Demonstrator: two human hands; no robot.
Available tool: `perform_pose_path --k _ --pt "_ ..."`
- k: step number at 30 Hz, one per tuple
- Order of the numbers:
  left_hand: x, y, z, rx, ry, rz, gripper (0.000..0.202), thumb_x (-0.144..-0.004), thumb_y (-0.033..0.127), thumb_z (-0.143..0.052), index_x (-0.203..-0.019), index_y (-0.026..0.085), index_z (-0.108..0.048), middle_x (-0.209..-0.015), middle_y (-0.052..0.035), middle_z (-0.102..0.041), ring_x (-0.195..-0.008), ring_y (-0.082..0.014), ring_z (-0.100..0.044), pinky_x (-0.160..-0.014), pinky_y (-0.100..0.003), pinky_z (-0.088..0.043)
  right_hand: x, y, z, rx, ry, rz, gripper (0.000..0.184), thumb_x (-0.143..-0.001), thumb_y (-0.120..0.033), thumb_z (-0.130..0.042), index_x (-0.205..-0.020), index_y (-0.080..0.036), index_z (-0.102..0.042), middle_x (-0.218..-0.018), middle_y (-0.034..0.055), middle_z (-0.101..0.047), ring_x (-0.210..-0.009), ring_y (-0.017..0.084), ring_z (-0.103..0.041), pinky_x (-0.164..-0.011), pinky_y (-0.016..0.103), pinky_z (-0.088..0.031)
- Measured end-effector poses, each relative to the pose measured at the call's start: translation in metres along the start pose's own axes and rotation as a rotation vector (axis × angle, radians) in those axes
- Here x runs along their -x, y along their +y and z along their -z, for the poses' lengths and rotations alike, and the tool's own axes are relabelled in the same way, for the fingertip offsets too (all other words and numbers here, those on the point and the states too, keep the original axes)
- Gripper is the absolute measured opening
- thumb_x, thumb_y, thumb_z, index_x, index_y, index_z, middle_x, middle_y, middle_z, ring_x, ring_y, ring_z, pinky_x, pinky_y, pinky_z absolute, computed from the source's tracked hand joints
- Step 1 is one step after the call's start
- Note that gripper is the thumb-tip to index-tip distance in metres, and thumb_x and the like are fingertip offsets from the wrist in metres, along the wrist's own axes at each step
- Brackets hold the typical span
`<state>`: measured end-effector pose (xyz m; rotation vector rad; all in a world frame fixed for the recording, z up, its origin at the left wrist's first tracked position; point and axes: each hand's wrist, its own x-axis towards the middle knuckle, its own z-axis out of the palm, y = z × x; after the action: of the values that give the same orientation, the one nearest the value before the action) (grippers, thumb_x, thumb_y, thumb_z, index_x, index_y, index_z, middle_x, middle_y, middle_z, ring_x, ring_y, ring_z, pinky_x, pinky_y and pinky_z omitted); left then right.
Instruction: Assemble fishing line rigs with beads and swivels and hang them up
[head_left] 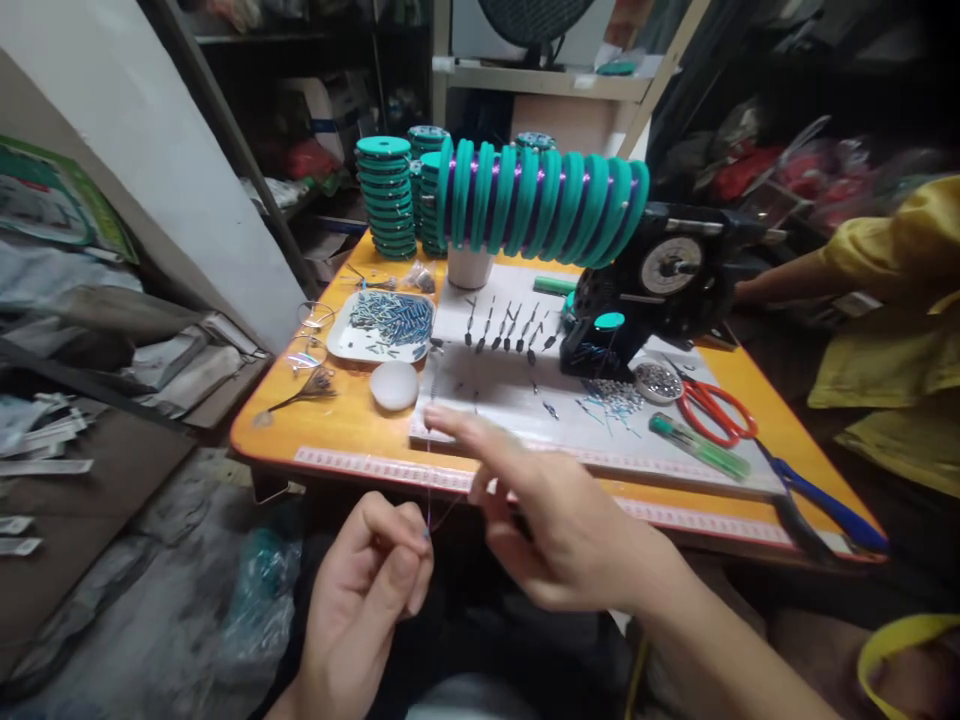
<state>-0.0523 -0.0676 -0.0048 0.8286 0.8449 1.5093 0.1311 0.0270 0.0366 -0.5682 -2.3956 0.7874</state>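
Note:
Below the table's front edge, my left hand [375,585] is closed, pinching a thin purple line [428,505] between thumb and fingers. The line runs upward from the pinch toward the tip of my right index finger. My right hand [562,530] hovers to the right of it, index finger stretched out to the left and the other fingers loosely curled. A fainter loop of line curves between the hands; whether the right fingers grip it is unclear. Ahead lies a pale board [495,400] bearing several small dark rigs [506,330]. A white bowl [394,386] sits close to my right fingertip.
A tray of small tubular pieces [382,325] stands left. Teal spools [540,200] on a black machine [660,270] overhang the board. Red-handled scissors [720,410], a green tube [699,448] and blue-handled pliers [825,505] lie right. A person in yellow [892,320] is beyond.

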Motion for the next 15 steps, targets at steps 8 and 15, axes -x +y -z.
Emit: perform_pose_path --k 8,15 --pt "-0.049 0.018 0.003 0.192 -0.138 -0.106 0.022 -0.095 0.039 -0.062 -0.082 0.021 -0.06 -0.058 0.0068 -0.033 -0.045 -0.0052 -0.024 -0.046 -0.02 -0.024 -0.05 0.001 0.002 -0.724 0.075 -0.104 0.036 -0.1 -0.041 -0.054 -0.133 -0.028 -0.06 -0.06 -0.0062 -0.058 -0.037 0.005 -0.043 -0.04 0.017 -0.038" --pt "-0.067 0.005 -0.019 -0.357 -0.03 -0.5 0.006 -0.092 0.02 -0.065 -0.095 0.025 -0.067 -0.073 -0.0009 -0.064 -0.059 -0.0118 -0.056 -0.055 -0.023 -0.041 -0.053 0.006 -0.026 -0.292 0.468 -0.019 0.065 -0.101 -0.022 -0.049 -0.155 -0.047 -0.023 -0.096 0.002 -0.072 -0.054 0.013 -0.061 -0.048 0.025 -0.05"
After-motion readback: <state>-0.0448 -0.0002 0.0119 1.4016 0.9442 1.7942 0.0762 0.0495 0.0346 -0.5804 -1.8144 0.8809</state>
